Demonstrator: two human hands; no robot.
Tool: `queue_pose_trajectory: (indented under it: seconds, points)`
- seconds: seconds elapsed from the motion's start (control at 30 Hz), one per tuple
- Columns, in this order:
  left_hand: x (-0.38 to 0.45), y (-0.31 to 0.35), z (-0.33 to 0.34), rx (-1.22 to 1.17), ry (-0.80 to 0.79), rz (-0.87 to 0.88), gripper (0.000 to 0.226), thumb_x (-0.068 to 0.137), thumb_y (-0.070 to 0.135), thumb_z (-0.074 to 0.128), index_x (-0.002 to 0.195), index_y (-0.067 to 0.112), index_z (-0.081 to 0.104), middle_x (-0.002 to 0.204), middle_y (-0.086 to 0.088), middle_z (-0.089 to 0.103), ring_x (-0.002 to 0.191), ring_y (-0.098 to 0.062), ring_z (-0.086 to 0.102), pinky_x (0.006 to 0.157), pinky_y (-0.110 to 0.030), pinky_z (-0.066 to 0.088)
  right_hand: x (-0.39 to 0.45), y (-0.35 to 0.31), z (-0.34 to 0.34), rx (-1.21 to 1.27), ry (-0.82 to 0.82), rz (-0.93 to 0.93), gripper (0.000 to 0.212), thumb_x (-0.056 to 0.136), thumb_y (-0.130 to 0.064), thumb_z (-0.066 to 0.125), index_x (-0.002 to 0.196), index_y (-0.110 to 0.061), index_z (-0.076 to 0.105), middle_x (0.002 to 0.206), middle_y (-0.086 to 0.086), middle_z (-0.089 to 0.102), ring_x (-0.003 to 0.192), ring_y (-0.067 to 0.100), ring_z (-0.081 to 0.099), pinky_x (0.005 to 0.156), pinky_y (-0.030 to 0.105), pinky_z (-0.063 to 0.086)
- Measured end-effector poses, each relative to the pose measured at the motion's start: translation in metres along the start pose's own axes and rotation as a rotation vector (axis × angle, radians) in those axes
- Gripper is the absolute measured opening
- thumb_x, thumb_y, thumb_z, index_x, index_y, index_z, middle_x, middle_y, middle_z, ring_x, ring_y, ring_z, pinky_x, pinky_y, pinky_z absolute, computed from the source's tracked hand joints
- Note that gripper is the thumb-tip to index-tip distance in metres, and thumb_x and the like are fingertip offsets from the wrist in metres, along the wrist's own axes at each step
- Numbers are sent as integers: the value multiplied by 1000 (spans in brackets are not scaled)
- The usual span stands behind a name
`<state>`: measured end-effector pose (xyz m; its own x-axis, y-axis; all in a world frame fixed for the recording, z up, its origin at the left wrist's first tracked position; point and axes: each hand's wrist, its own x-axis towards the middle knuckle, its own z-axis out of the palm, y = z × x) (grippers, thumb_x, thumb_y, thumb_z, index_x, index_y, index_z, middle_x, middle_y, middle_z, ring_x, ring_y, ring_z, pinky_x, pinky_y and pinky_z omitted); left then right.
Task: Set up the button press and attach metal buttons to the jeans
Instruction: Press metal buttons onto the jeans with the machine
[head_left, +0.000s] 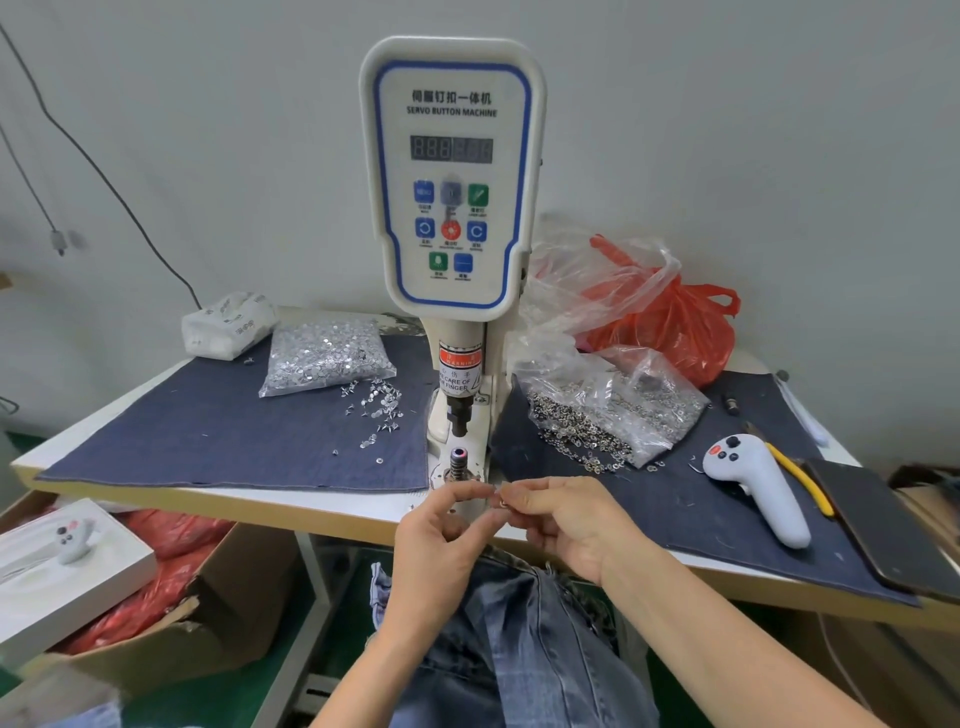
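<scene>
Fingertips of both hands meet just in front of the press base, pinching a small silver metal button (503, 502) between them. On the right hand (563, 525) the thumb and forefinger close on the button, the other fingers curled under; on the left hand (441, 540) the thumb and forefinger are drawn together at the button's left edge, though I cannot tell how firmly they hold it. Directly behind the fingers stands the lower die, a short sprung metal post (460, 460), beneath the black punch of the white servo button machine (452, 176). Below the wrists, faded blue denim jeans (524, 639) lie bunched under the table edge. Dark denim cloth (218, 431) covers the white worktable (322, 506). A clear bag of silver tacks (324, 356) sits left of the machine with loose tacks spilled beside it; an open bag of ring-shaped button parts (608, 410) sits right, near a grey handheld controller (756, 488).
</scene>
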<state>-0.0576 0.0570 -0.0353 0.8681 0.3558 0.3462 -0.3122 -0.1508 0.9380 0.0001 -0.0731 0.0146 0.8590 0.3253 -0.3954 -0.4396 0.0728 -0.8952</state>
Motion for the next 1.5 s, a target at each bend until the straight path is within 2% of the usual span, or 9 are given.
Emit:
queue_pose_trajectory:
  seconds: [0.2,0.33,0.43,0.63,0.8,0.93,1.1,1.27,1.5]
  points:
    - [-2,-6,4,27,114,49,24,72,9,79,73,33,76,39,10,45,42,-3,32,48,-15,32,-3,6,8,-9,58,-30,5,78,-4,72,74,-3,70,61,6,69,53,11,63,50,17,48]
    - [-6,-8,5,149,169,166,19,74,16,76,84,32,76,66,11,72,49,-12,55,52,-29,48,-6,3,8,-36,53,-42,7,83,-3,65,78,-3,70,68,8,71,63,15,66,55,21,51]
    - [-8,-6,4,165,198,234,15,74,22,71,86,31,74,59,14,67,44,0,45,45,-22,40,-10,-1,8,-41,2,-46,6,82,0,64,83,-4,69,72,8,72,66,17,68,58,24,52]
    - [-7,-3,3,13,172,123,15,76,8,74,78,23,75,44,2,35,47,-10,26,49,-23,26,-11,-2,5,-147,-117,50,7,86,-12,65,89,-9,70,74,2,68,59,11,59,53,22,49]
    - [-9,-2,0,-18,152,90,23,73,-1,74,77,22,76,54,-12,62,54,-16,49,57,-28,44,-7,2,-1,-152,-205,102,10,83,-18,70,88,-10,70,71,0,63,56,9,54,51,22,47]
    - [-9,-1,1,-30,164,95,21,70,5,75,79,23,76,69,3,74,64,-14,66,65,-25,53,-3,5,0,-134,-213,88,6,83,-15,70,85,-10,70,73,1,61,58,9,53,51,20,45]
    - [-10,-1,-1,15,211,83,25,69,27,72,93,24,73,40,9,29,42,-5,22,46,-11,23,5,-4,11,-131,-145,54,16,88,-16,63,72,-15,67,60,-4,54,53,8,47,46,18,38]
    - [-14,1,-3,83,197,60,6,76,19,74,82,21,71,39,9,24,41,-5,19,44,-14,19,19,-28,29,-81,-98,63,13,91,-17,60,78,-12,61,59,-5,43,36,2,34,33,11,22]
    - [-14,0,-5,125,182,36,8,82,15,71,77,21,69,38,8,26,41,-7,19,45,-16,19,33,-31,39,-36,-105,107,17,91,-13,56,74,-12,54,41,-10,38,28,0,27,29,10,17]
